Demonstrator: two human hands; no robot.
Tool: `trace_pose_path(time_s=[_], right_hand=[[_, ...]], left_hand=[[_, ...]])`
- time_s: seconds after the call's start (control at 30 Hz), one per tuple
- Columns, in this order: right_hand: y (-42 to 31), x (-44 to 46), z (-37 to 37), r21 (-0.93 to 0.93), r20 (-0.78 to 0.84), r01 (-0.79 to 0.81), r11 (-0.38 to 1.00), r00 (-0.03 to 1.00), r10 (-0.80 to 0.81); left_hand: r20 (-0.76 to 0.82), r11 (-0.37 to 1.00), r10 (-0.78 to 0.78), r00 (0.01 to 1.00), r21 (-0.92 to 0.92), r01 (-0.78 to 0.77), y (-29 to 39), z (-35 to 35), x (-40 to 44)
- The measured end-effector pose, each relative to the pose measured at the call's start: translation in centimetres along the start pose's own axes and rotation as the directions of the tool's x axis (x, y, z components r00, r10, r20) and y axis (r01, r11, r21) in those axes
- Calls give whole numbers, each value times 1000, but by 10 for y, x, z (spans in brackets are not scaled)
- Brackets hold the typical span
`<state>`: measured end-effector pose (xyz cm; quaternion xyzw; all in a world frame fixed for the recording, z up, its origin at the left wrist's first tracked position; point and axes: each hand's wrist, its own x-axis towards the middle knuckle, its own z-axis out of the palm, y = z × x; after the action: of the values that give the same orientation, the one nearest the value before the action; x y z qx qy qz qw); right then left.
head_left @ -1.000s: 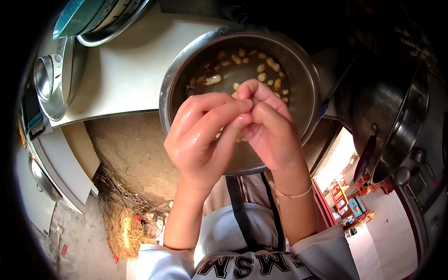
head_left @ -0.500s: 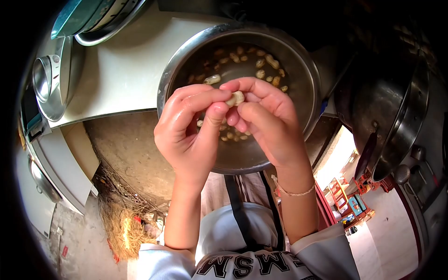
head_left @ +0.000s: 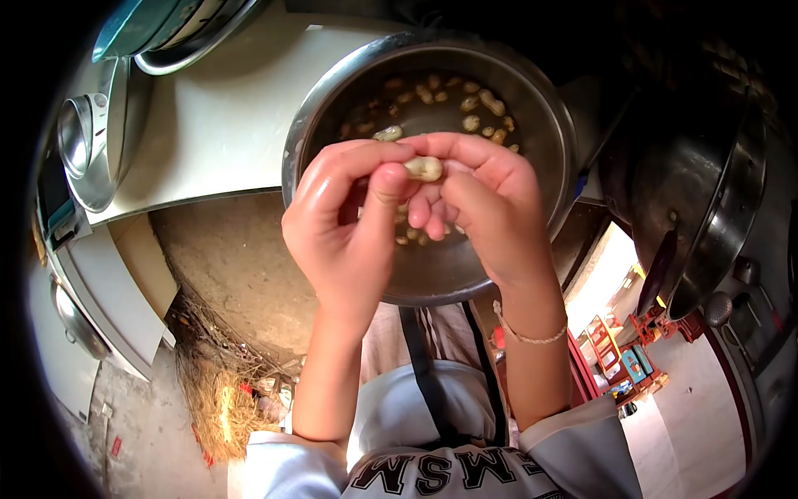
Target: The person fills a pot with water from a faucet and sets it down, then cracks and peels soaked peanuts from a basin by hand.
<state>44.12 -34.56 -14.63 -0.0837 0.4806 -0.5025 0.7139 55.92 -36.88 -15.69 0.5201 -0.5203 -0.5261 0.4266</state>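
While the left hand [head_left: 339,204] is pinching a peanut [head_left: 425,170] over the basin [head_left: 440,274], the right hand [head_left: 495,195] is curling at its end, grip unclear | upside-down lettering [head_left: 432,475], an S included, is showing wearer-side of the basin | counter [head_left: 220,125] is extending left from the basin's rim, dark wok [head_left: 677,195] standing apart rightward

Black capitals [head_left: 432,474], an S clearest among them, mark the shirt [head_left: 455,481] front.
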Motion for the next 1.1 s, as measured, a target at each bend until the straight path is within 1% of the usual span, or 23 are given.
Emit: trace_pose_path(time_s=[0.03, 0.1, 0.13, 0.2, 0.27, 0.33, 0.43, 0.47, 0.53, 0.57, 0.6, 0.63, 0.7, 0.73, 0.77, 0.8, 0.83, 0.9, 0.93, 0.97, 1.03, 1.07, 1.1], right_hand=[[0, -1, 1, 0, 2, 2, 1000, 1000, -2], [0, -3, 2, -46, -23, 61, 997, 998, -62], [0, -3, 1, -47, -25, 64, 997, 998, -65], [2, -3, -1, -107, -9, 138, 985, 990, -140], [3, -4, -3, -93, -22, 145, 985, 989, -148], [4, -4, -5, -77, -35, 152, 985, 987, -155], [8, -5, -9, -127, -61, 135, 983, 988, -143], [9, -4, -10, -156, -98, 119, 981, 986, -135], [12, 0, -14, -186, -135, 102, 977, 982, -128], [14, 6, -16, -330, -158, 62, 942, 980, -120], [17, 14, -20, -466, -182, 18, 885, 977, -116], [31, 27, -26, -571, -250, -40, 820, 960, -128], [43, 43, -37, -820, -297, -127, 559, 928, -225], [44, 47, -40, -821, -289, -115, 559, 928, -234], [45, 50, -40, -883, -292, -125, 452, 900, -324], [46, 50, -41, -929, -285, -145, 339, 866, -411], [47, 49, -41, -930, -284, -141, 340, 863, -418], [52, 45, -43, -889, -285, -45, 455, 833, -474], [53, 42, -45, -877, -237, 34, 479, 837, -493], [54, 38, -47, -876, -238, 35, 480, 836, -495], [55, 30, -45, -756, -238, 152, 637, 842, -484], [53, 26, -41, -707, -223, 250, 662, 809, -543], [49, 22, -39, -700, -229, 255, 667, 804, -548]], left_hand=[[0, 1000, 2, 1000, 1, -2, 0, -1, 1], [21, 993, -106, 994, -57, 107, 0, -2, 3], [39, 979, -167, 985, -115, 171, 3, -2, 3], [47, 977, -166, 985, -127, 170, 2, 0, 3], [52, 976, -165, 985, -136, 171, 4, 2, 2], [106, 958, -245, 964, -128, 258, 9, 3, 3], [149, 964, -218, 965, -120, 236, 2, 6, 3], [150, 964, -219, 964, -121, 238, -2, 7, 3], [211, 981, -189, 959, 93, 173, -11, 9, 5], [211, 981, -188, 959, 92, 172, -14, 10, 9], [231, 919, -213, 949, 378, 114, -18, 13, 15], [243, 777, -246, 938, 629, 41, -22, 16, 20], [202, 728, -333, 921, 676, 115, -46, 28, 23], [214, 712, -255, 943, 701, 33, -63, 32, 25], [230, 686, -179, 957, 726, -46, -70, 35, 27], [195, 646, -263, 945, 763, 23, -77, 38, 29], [198, 647, -255, 946, 762, 15, -74, 38, 31], [196, 810, -238, 951, 580, 83, -70, 40, 33], [206, 852, -424, 882, 419, 312, -69, 37, 35], [233, 847, -532, 814, 158, 508, -67, 35, 35], [285, 770, -611, 739, -1, 637, -58, 28, 36], [285, 774, -608, 741, 8, 633, -49, 26, 34], [314, 776, -594, 740, -18, 630, -39, 24, 32]])
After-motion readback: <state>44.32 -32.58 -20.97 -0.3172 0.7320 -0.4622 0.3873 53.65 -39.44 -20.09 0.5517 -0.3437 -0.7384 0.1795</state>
